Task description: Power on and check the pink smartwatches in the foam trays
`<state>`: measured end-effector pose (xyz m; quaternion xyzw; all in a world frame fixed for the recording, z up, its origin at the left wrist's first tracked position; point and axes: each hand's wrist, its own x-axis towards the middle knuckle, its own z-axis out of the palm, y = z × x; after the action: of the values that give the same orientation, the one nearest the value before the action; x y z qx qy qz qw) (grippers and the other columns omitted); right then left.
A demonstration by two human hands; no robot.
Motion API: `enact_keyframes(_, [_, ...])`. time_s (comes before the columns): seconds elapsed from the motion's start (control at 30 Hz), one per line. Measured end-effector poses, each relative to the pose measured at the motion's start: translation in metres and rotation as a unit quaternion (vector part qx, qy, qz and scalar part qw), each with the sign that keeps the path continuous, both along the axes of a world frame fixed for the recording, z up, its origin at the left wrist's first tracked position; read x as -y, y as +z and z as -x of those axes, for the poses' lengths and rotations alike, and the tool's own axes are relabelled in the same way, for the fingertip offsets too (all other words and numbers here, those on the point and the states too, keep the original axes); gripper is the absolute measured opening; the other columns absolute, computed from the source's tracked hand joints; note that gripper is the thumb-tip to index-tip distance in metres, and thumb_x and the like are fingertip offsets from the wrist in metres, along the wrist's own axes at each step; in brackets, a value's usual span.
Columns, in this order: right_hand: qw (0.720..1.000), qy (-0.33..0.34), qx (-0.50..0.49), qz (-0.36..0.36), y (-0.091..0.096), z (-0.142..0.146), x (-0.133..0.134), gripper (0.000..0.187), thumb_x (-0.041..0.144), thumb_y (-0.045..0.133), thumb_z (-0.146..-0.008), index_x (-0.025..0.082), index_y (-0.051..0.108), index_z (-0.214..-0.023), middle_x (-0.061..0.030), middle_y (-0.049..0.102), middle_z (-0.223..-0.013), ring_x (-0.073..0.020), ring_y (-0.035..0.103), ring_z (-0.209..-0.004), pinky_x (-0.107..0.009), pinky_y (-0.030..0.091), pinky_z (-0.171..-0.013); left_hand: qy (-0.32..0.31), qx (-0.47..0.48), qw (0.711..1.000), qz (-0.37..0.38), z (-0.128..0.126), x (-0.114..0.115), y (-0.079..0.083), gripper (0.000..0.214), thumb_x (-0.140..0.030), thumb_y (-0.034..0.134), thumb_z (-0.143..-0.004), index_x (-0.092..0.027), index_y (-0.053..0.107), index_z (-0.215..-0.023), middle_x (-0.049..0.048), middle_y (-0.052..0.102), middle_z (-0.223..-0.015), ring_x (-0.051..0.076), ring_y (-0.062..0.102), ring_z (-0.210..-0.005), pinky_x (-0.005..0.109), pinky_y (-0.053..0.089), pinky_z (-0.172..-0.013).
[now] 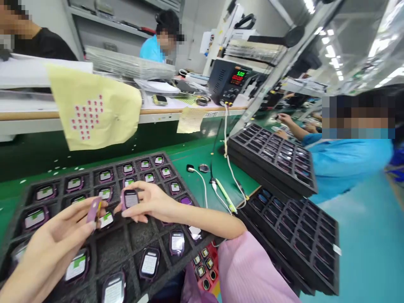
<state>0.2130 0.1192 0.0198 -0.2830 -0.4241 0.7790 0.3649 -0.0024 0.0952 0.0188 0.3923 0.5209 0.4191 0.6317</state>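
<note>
In the head view, the left hand (59, 231) has its thumb and fingers pinched on a purple watch case (94, 210) turned edge-on to me. Just beside it, the right hand (153, 202) is closed around a purple smartwatch (130, 198), its screen side showing lines of print too small to read. Both pieces are up over a black foam tray (110, 250) whose compartments hold more purple smartwatches, many with white-and-green faces I can't make out either. The tray lies on a green table (186, 155); to its right are a light-green pen (225, 195) and a white cable (232, 164). On the shelf behind, a bench power supply (229, 82) glows a green "5.00" above blurred red digits. A yellow sheet (123, 109) with rows of small red marks hangs off the shelf edge, and a smaller yellow note (191, 120) carries fine, illegible writing. Black trays (274, 153) stand stacked at the right, near a co-worker in blue (350, 164).
</note>
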Motion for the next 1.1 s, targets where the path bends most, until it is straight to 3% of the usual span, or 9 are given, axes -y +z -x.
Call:
enact_keyframes(0.07, [0.999, -0.018, 0.029, -0.034, -0.006, -0.001, 0.001, 0.055, 0.018, 0.085, -0.061, 0.019, 0.054, -0.107, -0.0029, 0.068, -0.087, -0.0104, 0.062, -0.053, -0.016, 0.046, -0.041, 0.037, 0.065, 0.997, 0.014, -0.003, -0.004, 0.002, 0.058, -0.029, 0.084, -0.055, -0.026, 0.064, -0.109, 0.0025, 0.068, -0.112, 0.024, 0.060, -0.110, 0.023, 0.055, -0.085])
enact_keyframes(0.2, [0.994, -0.049, 0.065, -0.077, -0.011, -0.004, 0.002, 0.049, 0.018, 0.073, -0.072, 0.018, 0.051, -0.116, -0.0095, 0.068, -0.099, -0.0156, 0.068, -0.060, -0.018, 0.048, -0.041, 0.030, 0.185, 0.982, 0.037, -0.003, -0.007, -0.003, 0.041, -0.014, 0.077, -0.062, -0.019, 0.064, -0.101, 0.0073, 0.070, -0.097, 0.013, 0.063, -0.078, 0.018, 0.049, -0.065])
enact_keyframes(0.47, [0.978, -0.080, 0.152, -0.118, -0.006, 0.006, 0.003, 0.026, 0.031, 0.060, -0.086, 0.017, 0.055, -0.109, -0.0077, 0.070, -0.086, -0.0147, 0.065, -0.050, -0.020, 0.044, -0.037, -0.074, 0.184, 0.980, 0.005, -0.002, 0.001, -0.002, 0.056, -0.007, 0.065, -0.065, -0.019, 0.055, -0.119, 0.0050, 0.065, -0.094, 0.018, 0.059, -0.092, 0.029, 0.043, -0.083])
enact_keyframes(0.6, [0.971, -0.091, 0.186, -0.117, -0.005, 0.008, 0.005, 0.025, 0.034, 0.062, -0.085, 0.017, 0.057, -0.104, -0.0058, 0.070, -0.081, -0.0127, 0.062, -0.045, -0.018, 0.039, -0.033, -0.094, 0.226, 0.969, -0.022, -0.006, 0.003, -0.008, 0.055, -0.008, 0.056, -0.068, -0.021, 0.049, -0.121, 0.0072, 0.062, -0.101, 0.025, 0.063, -0.091, 0.040, 0.050, -0.079])
enact_keyframes(0.83, [0.972, -0.074, 0.185, -0.125, 0.001, 0.010, 0.011, 0.023, 0.035, 0.055, -0.091, 0.019, 0.058, -0.106, -0.0073, 0.070, -0.087, -0.0140, 0.065, -0.051, -0.019, 0.044, -0.038, -0.070, 0.130, 0.984, -0.097, -0.009, 0.001, -0.011, 0.032, -0.026, 0.050, -0.090, -0.017, 0.043, -0.120, 0.0094, 0.062, -0.099, 0.019, 0.064, -0.082, 0.032, 0.055, -0.068])
enact_keyframes(0.97, [0.971, -0.068, 0.187, -0.130, 0.000, 0.009, 0.013, 0.023, 0.036, 0.055, -0.090, 0.020, 0.059, -0.106, -0.0063, 0.069, -0.085, -0.0150, 0.065, -0.052, -0.020, 0.044, -0.038, -0.066, 0.112, 0.987, -0.097, -0.008, 0.000, -0.010, 0.030, -0.029, 0.051, -0.091, -0.016, 0.046, -0.118, 0.0083, 0.064, -0.092, 0.016, 0.063, -0.073, 0.027, 0.054, -0.061])
enact_keyframes(1.1, [0.971, -0.072, 0.193, -0.124, 0.000, 0.008, 0.014, 0.025, 0.036, 0.056, -0.089, 0.020, 0.058, -0.108, -0.0050, 0.067, -0.081, -0.0166, 0.066, -0.054, -0.022, 0.047, -0.040, -0.058, 0.153, 0.983, -0.080, -0.008, -0.001, -0.011, 0.031, -0.026, 0.052, -0.087, -0.016, 0.048, -0.117, 0.0080, 0.064, -0.090, 0.019, 0.064, -0.078, 0.030, 0.055, -0.063])
